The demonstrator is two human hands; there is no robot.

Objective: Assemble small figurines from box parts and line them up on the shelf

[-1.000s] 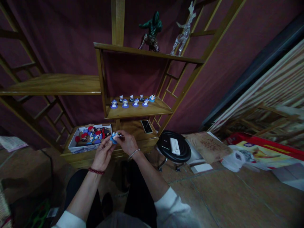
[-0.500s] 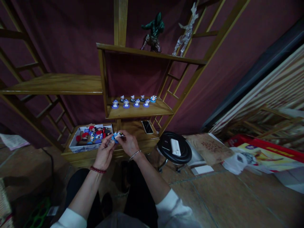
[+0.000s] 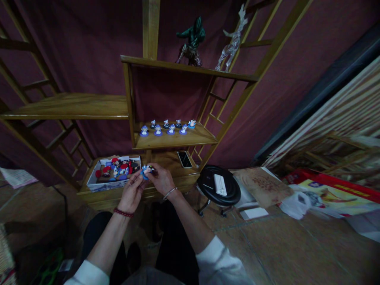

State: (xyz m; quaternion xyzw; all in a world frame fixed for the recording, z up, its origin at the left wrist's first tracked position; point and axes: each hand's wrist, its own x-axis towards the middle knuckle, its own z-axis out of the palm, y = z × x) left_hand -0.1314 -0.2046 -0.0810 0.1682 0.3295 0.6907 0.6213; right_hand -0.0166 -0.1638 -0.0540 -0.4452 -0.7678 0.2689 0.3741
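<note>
Between my two hands is a small toy figurine (image 3: 146, 170) with a blue base and a white and dark body. My left hand (image 3: 133, 190) pinches it from the left at the base. The fingers of my right hand (image 3: 162, 180) close on its other side. Left of my hands, a white patterned box (image 3: 102, 187) holds a jumble of red, blue and dark figurines (image 3: 120, 168). On the shelf (image 3: 175, 140) above stand two rows of small figurines: purple-based ones (image 3: 158, 130) in front, dark-based ones (image 3: 166, 124) and a blue-based one (image 3: 191, 124) behind.
A phone (image 3: 184, 159) lies on the lower ledge. At right stands a round black stool (image 3: 231, 190) with a white object (image 3: 220, 185) on it. The upper shelf bears a green figure (image 3: 194, 39) and a clear deer statue (image 3: 231, 45). A plastic bag (image 3: 295, 204) sits on the floor.
Both hands stay in nearly the same place over the ledge. The figurine is turned slightly between the fingers; the shelf rows and the box look the same.
</note>
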